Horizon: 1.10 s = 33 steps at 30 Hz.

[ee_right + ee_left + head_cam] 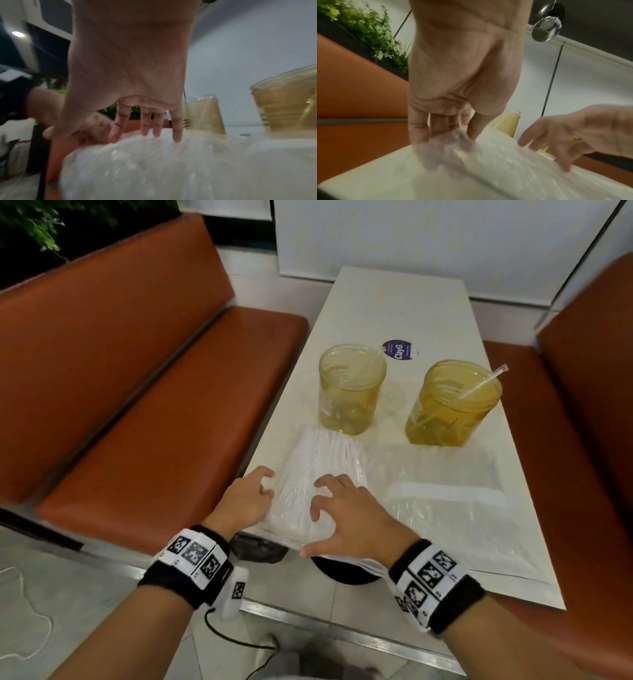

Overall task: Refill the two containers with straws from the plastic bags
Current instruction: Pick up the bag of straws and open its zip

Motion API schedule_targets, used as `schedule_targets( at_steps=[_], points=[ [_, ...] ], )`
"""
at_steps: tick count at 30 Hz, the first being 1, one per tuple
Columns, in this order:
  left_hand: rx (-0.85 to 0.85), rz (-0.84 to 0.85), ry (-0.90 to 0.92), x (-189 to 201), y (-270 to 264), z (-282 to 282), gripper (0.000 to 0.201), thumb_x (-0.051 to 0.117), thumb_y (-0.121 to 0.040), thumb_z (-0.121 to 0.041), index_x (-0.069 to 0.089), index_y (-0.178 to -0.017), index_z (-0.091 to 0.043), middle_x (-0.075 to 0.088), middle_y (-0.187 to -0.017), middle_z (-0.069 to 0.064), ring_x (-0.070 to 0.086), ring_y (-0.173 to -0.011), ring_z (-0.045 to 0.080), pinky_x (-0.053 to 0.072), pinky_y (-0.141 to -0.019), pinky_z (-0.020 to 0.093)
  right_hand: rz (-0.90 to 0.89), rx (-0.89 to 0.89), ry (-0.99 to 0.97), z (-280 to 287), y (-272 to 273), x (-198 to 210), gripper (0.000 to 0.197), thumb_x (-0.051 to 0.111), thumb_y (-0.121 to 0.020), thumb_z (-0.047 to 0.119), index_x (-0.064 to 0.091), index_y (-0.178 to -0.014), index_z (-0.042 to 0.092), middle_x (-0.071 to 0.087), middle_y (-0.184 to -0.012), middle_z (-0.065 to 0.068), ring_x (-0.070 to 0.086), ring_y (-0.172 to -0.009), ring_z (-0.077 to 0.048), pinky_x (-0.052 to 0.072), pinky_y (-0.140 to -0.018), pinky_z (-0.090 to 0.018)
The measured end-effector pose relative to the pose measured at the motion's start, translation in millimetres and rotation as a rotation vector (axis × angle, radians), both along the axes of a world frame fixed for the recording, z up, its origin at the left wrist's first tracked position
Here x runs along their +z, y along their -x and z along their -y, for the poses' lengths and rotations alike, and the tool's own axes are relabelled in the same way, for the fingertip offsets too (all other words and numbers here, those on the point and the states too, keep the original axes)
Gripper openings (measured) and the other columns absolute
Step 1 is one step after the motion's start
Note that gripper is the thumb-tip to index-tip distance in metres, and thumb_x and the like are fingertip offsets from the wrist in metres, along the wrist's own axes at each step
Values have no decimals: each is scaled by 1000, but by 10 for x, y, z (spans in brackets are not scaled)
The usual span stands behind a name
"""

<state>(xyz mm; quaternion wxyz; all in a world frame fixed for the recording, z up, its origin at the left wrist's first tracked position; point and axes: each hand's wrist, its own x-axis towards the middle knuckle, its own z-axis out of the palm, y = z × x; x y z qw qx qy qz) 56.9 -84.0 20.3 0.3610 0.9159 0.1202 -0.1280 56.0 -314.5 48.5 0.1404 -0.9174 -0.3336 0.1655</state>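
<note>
Head view: both containers point(351, 388) stand beyond the bags point(318, 484), bench point(137, 392) alongside.

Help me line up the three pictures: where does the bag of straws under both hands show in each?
Head: bag of straws at lower centre, under both hands.
Left wrist: bag of straws fills the lower right, blurred.
Right wrist: bag of straws across the bottom.
Shared landmark: the yellow container behind it.

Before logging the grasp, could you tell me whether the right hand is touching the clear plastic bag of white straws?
Touching: in the right wrist view the right hand's fingertips press into the clear plastic bag of white straws.
</note>
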Motion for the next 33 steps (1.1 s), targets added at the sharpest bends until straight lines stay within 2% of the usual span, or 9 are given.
schedule_targets(
  at_steps=[3, 6, 12, 14, 17, 20, 23, 26, 33],
  points=[
    [1, 113, -66, 130, -98, 59, 31, 48, -104, -17, 53, -133, -27, 62, -73, 5, 55, -60, 17, 43, -56, 28, 116, -38, 116, -162, 118, -39, 74, 61, -71, 81, 53, -119, 25, 26, -156, -3, 25, -142, -29, 35, -110, -51],
    [2, 206, -96, 361, -134, 124, 28, 54, -102, -21, 55, -129, -28, 65, -77, 2, 60, -65, 17, 51, -62, 31, 263, -91, 82, -228, 185, -21, 50, 58, -92, 55, 56, -124, 17, 31, -154, -9, 35, -138, -33, 43, -103, -49],
    [76, 461, 61, 989, -146, 236, 27, 69, -93, -39, 65, -117, -25, 75, -83, -3, 72, -76, 15, 60, -74, 35, 399, -167, -216, -191, 181, 231, 18, 55, -94, 29, 64, -97, 14, 54, -136, -5, 56, -113, -25, 55, -66, -38],
    [85, 545, 178, 1177, -103, 283, 32, 69, -93, -43, 65, -118, -25, 75, -92, -4, 72, -86, 13, 61, -80, 38, 383, -218, -344, -179, 170, 386, 14, 53, -93, 29, 59, -90, 17, 56, -126, 1, 57, -105, -21, 54, -64, -38],
    [67, 699, 413, 1394, -10, 388, 43, 76, -88, -39, 61, -124, -22, 73, -107, -1, 73, -94, 14, 61, -83, 31, 382, -319, -579, -188, 123, 646, 10, 50, -91, 30, 52, -86, 22, 55, -103, 6, 56, -88, -14, 49, -67, -34],
    [90, 794, 411, 1451, 28, 498, 42, 82, -84, -27, 60, -118, -17, 69, -111, -2, 73, -92, 12, 56, -75, 16, 353, -429, -723, -211, 18, 851, 9, 56, -92, 23, 52, -84, 22, 54, -93, 5, 57, -80, -11, 46, -67, -27],
    [136, 769, 183, 1384, 42, 578, 26, 82, -82, -37, 67, -92, -19, 66, -84, -10, 65, -70, -1, 49, -62, 17, 237, -503, -834, -231, -83, 941, 13, 59, -95, 24, 55, -83, 21, 55, -90, 7, 61, -81, -13, 57, -65, -36],
    [153, 625, 144, 1294, 63, 619, 19, 79, -84, -41, 74, -76, -24, 59, -56, -16, 55, -48, -4, 36, -55, 18, 84, -567, -855, -234, -128, 909, 16, 59, -97, 34, 58, -83, 26, 61, -94, 4, 66, -85, -19, 61, -67, -46],
    [180, 551, 272, 1297, 84, 678, 20, 77, -84, -47, 81, -80, -28, 69, -76, -15, 62, -68, 3, 50, -69, 26, -121, -689, -958, -220, -128, 928, 30, 57, -100, 30, 67, -92, 3, 65, -106, -10, 71, -89, -25, 62, -51, -39]
  ],
)
